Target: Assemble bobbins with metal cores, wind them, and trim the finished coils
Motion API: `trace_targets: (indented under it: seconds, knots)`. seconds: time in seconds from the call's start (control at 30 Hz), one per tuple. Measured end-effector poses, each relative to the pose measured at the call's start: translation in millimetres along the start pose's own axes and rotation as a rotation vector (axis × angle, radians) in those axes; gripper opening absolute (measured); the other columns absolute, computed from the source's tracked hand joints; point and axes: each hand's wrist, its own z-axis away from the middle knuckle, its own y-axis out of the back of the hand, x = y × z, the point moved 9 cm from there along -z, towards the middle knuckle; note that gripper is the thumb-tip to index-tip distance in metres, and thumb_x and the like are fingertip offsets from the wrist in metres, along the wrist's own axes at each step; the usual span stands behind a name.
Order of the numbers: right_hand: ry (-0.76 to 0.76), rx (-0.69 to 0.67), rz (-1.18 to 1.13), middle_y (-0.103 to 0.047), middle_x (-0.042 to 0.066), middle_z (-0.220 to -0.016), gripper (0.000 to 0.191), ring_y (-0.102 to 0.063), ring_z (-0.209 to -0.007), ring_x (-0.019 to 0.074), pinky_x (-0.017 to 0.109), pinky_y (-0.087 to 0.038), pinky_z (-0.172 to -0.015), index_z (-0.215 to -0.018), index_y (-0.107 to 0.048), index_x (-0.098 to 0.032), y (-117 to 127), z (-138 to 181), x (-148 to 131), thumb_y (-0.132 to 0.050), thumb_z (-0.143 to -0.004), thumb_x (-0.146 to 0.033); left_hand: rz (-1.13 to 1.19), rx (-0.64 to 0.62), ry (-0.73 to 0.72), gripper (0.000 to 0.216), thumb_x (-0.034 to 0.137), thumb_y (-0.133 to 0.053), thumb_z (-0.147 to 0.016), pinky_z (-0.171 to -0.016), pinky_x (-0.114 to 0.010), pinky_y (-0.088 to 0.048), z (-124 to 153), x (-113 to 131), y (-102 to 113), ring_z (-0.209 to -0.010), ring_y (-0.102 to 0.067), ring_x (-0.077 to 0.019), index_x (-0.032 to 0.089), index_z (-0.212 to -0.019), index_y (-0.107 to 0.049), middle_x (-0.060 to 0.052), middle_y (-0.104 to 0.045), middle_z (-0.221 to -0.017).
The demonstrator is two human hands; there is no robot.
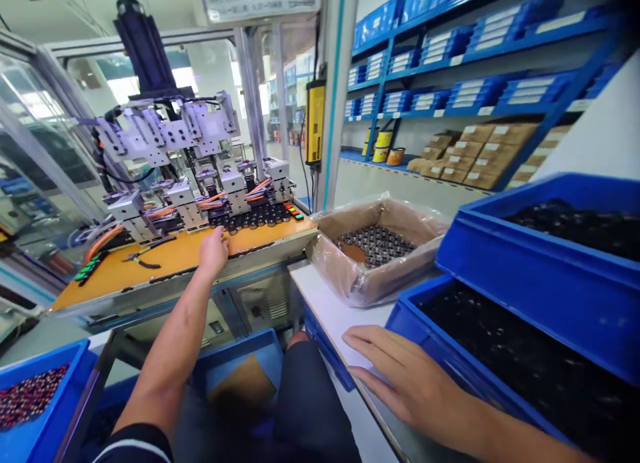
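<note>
My left hand (213,252) reaches to the front edge of the orange worktop (173,255). Its fingers are curled together beside a row of small black round parts (257,216); whatever lies between the fingertips is too small to make out. Just behind those parts stand the metal heads of a machine (187,206) with orange wires. To the left of the hand, pliers (149,255) with dark handles lie on the worktop. My right hand (400,373) hovers over the edge of the white side table, fingers stretched out and nothing in them, close to a blue bin (425,336).
A plastic-lined carton (383,283) on the side table (325,290) holds rows of metallic parts. Stacked blue bins (530,276) of black parts stand at right. Another blue bin (45,426) with small reddish parts is at lower left. A yellow light barrier (315,122) flanks the machine.
</note>
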Motion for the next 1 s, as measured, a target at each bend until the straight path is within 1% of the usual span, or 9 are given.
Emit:
trace_targets:
  seconds: [0.13,0.23,0.43,0.53,0.63,0.73,0.83,0.93,1.0]
  knots:
    - [0.014,-0.069,0.075,-0.070,0.010,-0.099,0.023,-0.069,-0.090,0.0179,0.030,-0.061,-0.077,-0.111,-0.061,-0.014,-11.7,1.6,1.1,-0.041,-0.101,-0.023,0.013,0.010,-0.085,0.023,0.030,-0.053,-0.094,-0.093,-0.038,-0.049,42.7,-7.6,7.0,-0.100,-0.068,-0.0237,0.017,-0.101,-0.069,-0.011,-0.074,-0.103]
    - [0.030,-0.092,0.142,-0.070,0.009,-0.099,0.023,-0.070,-0.089,0.0186,0.031,-0.061,-0.077,-0.108,-0.063,-0.015,-19.5,6.3,0.1,-0.043,-0.101,-0.023,0.028,0.089,-0.142,0.024,0.033,-0.053,-0.093,-0.097,-0.036,-0.046,77.8,-27.5,31.8,-0.106,-0.067,-0.0238,0.019,-0.097,-0.071,-0.010,-0.075,-0.107]
    - [0.052,-0.079,0.209,-0.070,0.010,-0.097,0.022,-0.070,-0.086,0.0195,0.032,-0.060,-0.076,-0.107,-0.064,-0.013,-38.4,-2.6,-10.5,-0.047,-0.099,-0.023,-0.025,0.401,-0.025,0.030,0.039,-0.050,-0.094,-0.103,-0.043,-0.041,114.5,-121.5,99.9,-0.110,-0.065,-0.0269,0.016,-0.095,-0.069,-0.014,-0.074,-0.108]
    - [0.113,-0.075,0.171,-0.070,0.011,-0.094,0.018,-0.068,-0.083,0.0204,0.034,-0.058,-0.075,-0.105,-0.065,-0.014,-57.1,-44.9,-18.5,-0.052,-0.097,-0.021,-0.055,0.495,0.050,0.029,0.039,-0.051,-0.093,-0.103,-0.045,-0.039,122.6,-166.7,112.5,-0.109,-0.064,-0.0277,0.016,-0.096,-0.068,-0.015,-0.073,-0.107]
    - [0.215,-0.090,0.098,-0.069,0.013,-0.095,0.017,-0.066,-0.087,0.0230,0.038,-0.056,-0.077,-0.104,-0.065,-0.012,-91.9,-110.2,-25.8,-0.055,-0.095,-0.022,-0.061,0.551,0.072,0.025,0.036,-0.052,-0.092,-0.107,-0.046,-0.035,132.7,-192.3,111.1,-0.113,-0.063,-0.0278,0.018,-0.100,-0.068,-0.013,-0.073,-0.111]
    - [0.285,-0.096,0.064,-0.067,0.015,-0.099,0.019,-0.064,-0.091,0.0228,0.038,-0.055,-0.079,-0.105,-0.064,-0.011,-141.9,-176.6,-31.2,-0.057,-0.094,-0.024,-0.069,0.616,0.026,0.024,0.032,-0.058,-0.089,-0.110,-0.047,-0.033,144.8,-196.9,106.3,-0.117,-0.063,-0.0286,0.020,-0.107,-0.067,-0.012,-0.073,-0.116]
    - [0.355,-0.082,0.017,-0.065,0.013,-0.094,0.019,-0.063,-0.086,0.0216,0.035,-0.054,-0.075,-0.100,-0.063,-0.010,-199.4,-235.0,-40.6,-0.066,-0.089,-0.026,-0.157,0.679,-0.110,0.033,0.024,-0.062,-0.086,-0.108,-0.047,-0.036,151.9,-189.5,99.6,-0.118,-0.063,-0.0291,0.025,-0.119,-0.064,-0.010,-0.072,-0.118]
    - [0.446,-0.095,-0.072,-0.065,0.012,-0.095,0.034,-0.062,-0.087,0.0223,0.035,-0.054,-0.075,-0.095,-0.063,-0.011,-256.5,-286.7,-59.1,-0.077,-0.079,-0.038,-0.240,0.719,-0.166,0.047,0.019,-0.065,-0.084,-0.108,-0.045,-0.037,154.5,-191.8,95.9,-0.114,-0.065,-0.0289,0.028,-0.129,-0.057,-0.009,-0.073,-0.118]
    - [0.488,-0.124,-0.156,-0.064,0.013,-0.105,0.047,-0.061,-0.096,0.0236,0.035,-0.053,-0.082,-0.098,-0.064,-0.012,-287.4,-312.5,-71.4,-0.078,-0.075,-0.051,-0.280,0.726,-0.178,0.055,0.018,-0.066,-0.082,-0.109,-0.045,-0.036,156.9,-194.9,94.6,-0.114,-0.065,-0.0294,0.026,-0.135,-0.054,-0.011,-0.073,-0.118]
